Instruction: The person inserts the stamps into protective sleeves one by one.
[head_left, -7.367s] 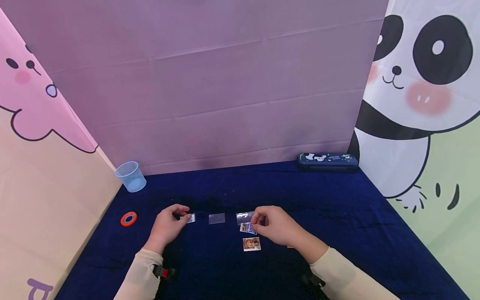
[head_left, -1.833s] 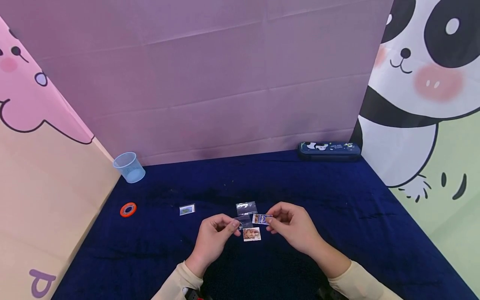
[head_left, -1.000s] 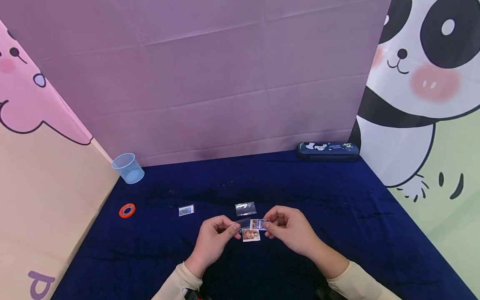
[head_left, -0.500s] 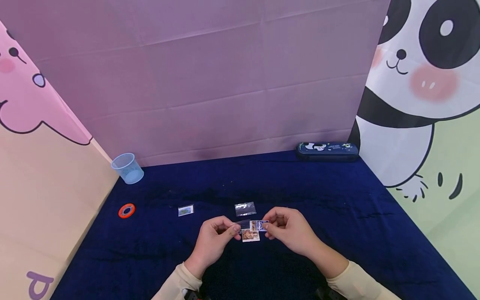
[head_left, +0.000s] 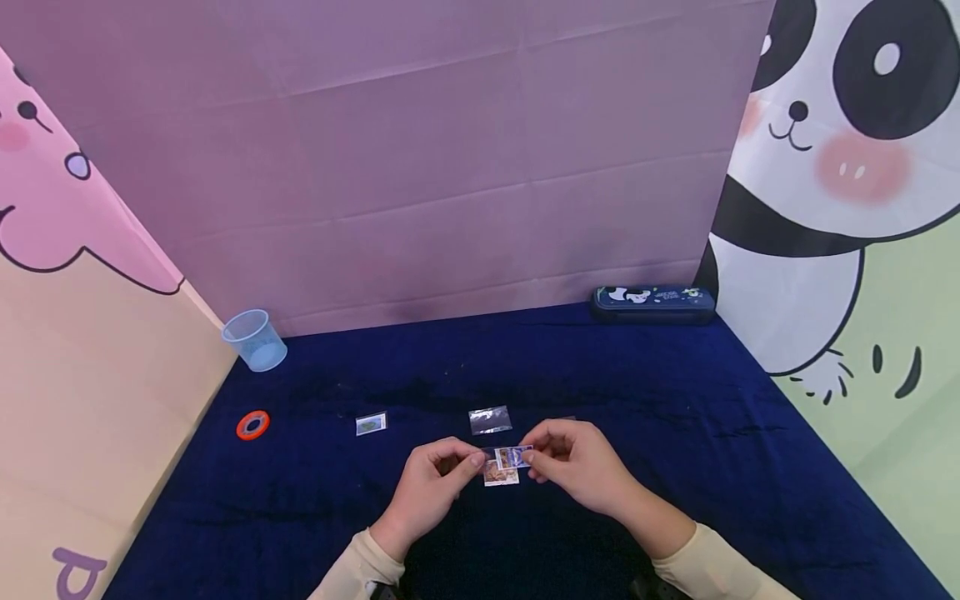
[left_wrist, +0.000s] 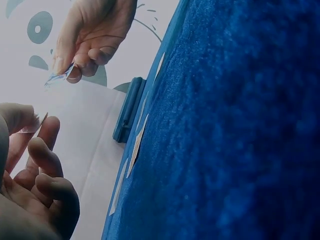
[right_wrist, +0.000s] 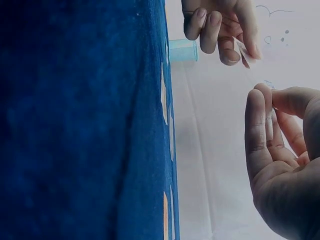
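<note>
My left hand [head_left: 431, 485] pinches a small clear plastic sleeve [head_left: 489, 452] by its left end, between thumb and fingers. Facing it, my right hand [head_left: 588, 468] grips a blue-and-white stamp [head_left: 513, 457] by its right end. In the head view the stamp's left end overlaps the sleeve; the left wrist view has a gap between the stamp [left_wrist: 59, 76] and my left fingertips [left_wrist: 52, 126]. Both are held above the cloth. Just below them lies a brown picture stamp [head_left: 501, 477] with a white border, its top edge partly covered.
Another clear sleeve [head_left: 490, 421] lies behind my hands, and a sleeved stamp [head_left: 371, 423] is farther left. An orange tape roll [head_left: 242, 427] and a blue cup [head_left: 258, 343] stand at left. A dark pencil case [head_left: 654, 306] rests at the back right.
Since the first frame my left hand has left the sleeved stamp and picked up a clear sleeve from the cloth. Lately my right hand has brought the blue stamp leftward over that sleeve.
</note>
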